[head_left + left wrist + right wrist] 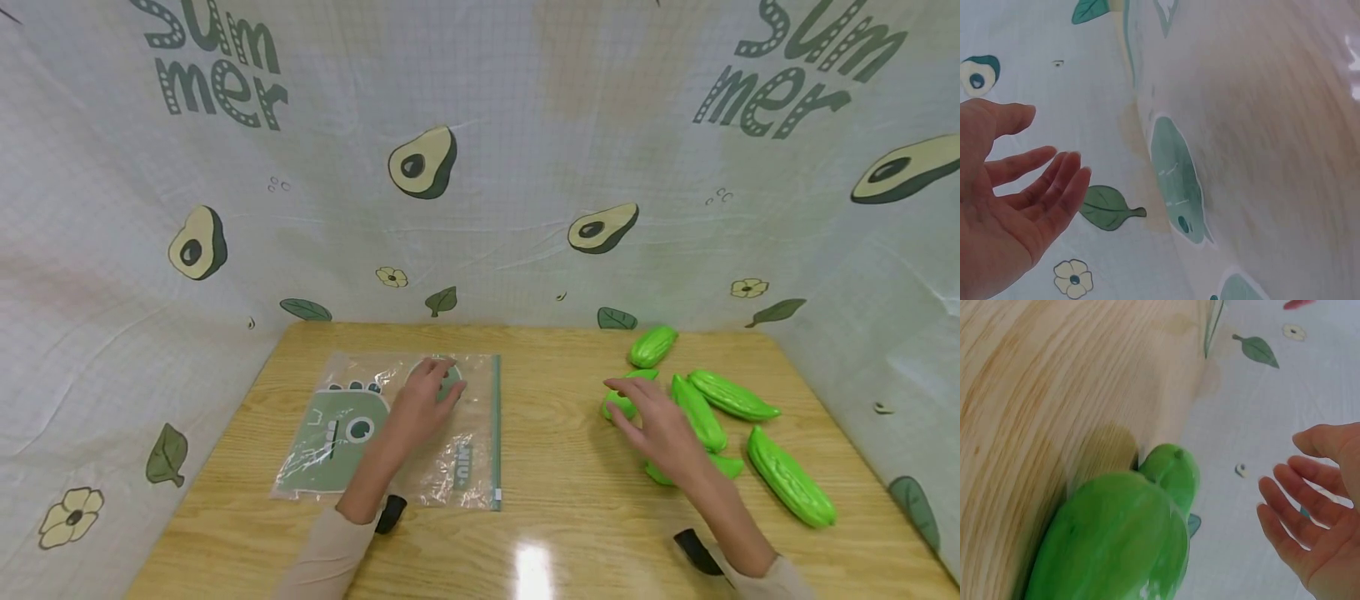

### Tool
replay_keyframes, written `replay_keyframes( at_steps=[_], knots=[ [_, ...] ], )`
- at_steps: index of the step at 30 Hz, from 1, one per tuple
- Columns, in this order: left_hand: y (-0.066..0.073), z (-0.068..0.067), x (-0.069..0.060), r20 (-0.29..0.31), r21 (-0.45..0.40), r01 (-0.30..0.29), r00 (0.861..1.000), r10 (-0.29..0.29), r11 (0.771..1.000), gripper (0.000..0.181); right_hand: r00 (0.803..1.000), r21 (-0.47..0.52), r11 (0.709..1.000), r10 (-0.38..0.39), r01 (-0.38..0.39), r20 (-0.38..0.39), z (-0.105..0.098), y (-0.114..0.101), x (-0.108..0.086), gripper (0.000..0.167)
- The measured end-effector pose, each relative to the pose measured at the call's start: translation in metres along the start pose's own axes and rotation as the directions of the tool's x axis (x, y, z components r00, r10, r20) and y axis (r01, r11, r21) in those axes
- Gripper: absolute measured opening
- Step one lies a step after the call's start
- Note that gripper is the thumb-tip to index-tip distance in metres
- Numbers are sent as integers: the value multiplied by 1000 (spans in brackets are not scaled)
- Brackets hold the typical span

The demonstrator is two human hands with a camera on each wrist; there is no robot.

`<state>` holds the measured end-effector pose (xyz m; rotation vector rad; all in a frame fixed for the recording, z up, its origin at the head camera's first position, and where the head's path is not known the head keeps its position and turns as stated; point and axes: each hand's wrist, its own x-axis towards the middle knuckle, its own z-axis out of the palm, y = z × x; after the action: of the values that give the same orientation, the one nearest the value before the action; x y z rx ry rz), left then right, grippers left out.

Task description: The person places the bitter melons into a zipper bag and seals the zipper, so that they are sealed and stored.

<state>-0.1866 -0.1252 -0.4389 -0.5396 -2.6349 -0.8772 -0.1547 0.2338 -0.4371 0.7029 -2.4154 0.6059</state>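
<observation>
My left hand point(424, 406) hovers over a clear zip bag point(480, 425) printed with a green cartoon face, its fingers loosely bent and nothing in them. The bag lies flat on the table, its green zip edge toward the right. Above the group of green bitter melons point(697, 412) is my right hand point(654, 423), fingers relaxed and apart. One bitter melon point(619, 405) is partly hidden behind that hand. In the right wrist view a large bitter melon point(1110, 544) lies on the table, apart from the hand, with a smaller one behind it.
A wooden table point(551, 417) carries everything. Single bitter melons lie at the back point(652, 347) and at the right point(791, 479). A pale cloth point(510, 167) with avocado and leaf prints encloses the back and both sides.
</observation>
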Motion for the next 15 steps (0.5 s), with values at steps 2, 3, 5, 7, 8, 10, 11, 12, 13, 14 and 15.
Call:
replay_keyframes(
  at_steps=[2, 3, 5, 7, 8, 10, 11, 12, 13, 14, 15],
  knots=[
    [2, 1, 1, 14, -14, 16, 1000, -16, 1000, 41, 1000, 11, 1000, -5, 5, 2, 4, -2, 1, 37],
    [3, 2, 2, 22, -24, 26, 999, -26, 999, 41, 1000, 18, 1000, -9, 9, 2, 6, -3, 2, 36],
    [5, 4, 2, 41, -41, 48, 998, -46, 998, 42, 1000, 30, 999, -22, 22, -2, 10, -5, 3, 35],
    [8, 6, 3, 59, -48, 65, 996, -62, 997, 42, 999, 47, 998, -34, 34, -4, 14, -8, 3, 34],
    [9, 7, 3, 65, -44, 67, 996, -64, 997, 42, 999, 55, 998, -40, 40, -4, 16, -9, 4, 34],
    [11, 10, 3, 73, -34, 74, 995, -71, 997, 41, 999, 65, 997, -39, 39, 0, 20, -11, 4, 33],
    [12, 12, 2, 75, -30, 74, 995, -71, 997, 41, 999, 69, 997, -37, 37, 2, 21, -12, 5, 33],
    [13, 14, 2, 76, -22, 69, 995, -67, 997, 40, 999, 76, 997, -35, 34, 5, 23, -14, 5, 32],
    [14, 15, 2, 78, -23, 68, 995, -66, 997, 40, 999, 81, 996, -33, 33, 8, 25, -15, 5, 32],
    [15, 17, 2, 78, -22, 64, 995, -62, 998, 39, 999, 81, 996, -33, 32, 9, 27, -16, 6, 32],
    [16, 18, 3, 82, -28, 68, 995, -65, 997, 39, 999, 80, 996, -32, 31, 10, 29, -17, 6, 32]
  ],
)
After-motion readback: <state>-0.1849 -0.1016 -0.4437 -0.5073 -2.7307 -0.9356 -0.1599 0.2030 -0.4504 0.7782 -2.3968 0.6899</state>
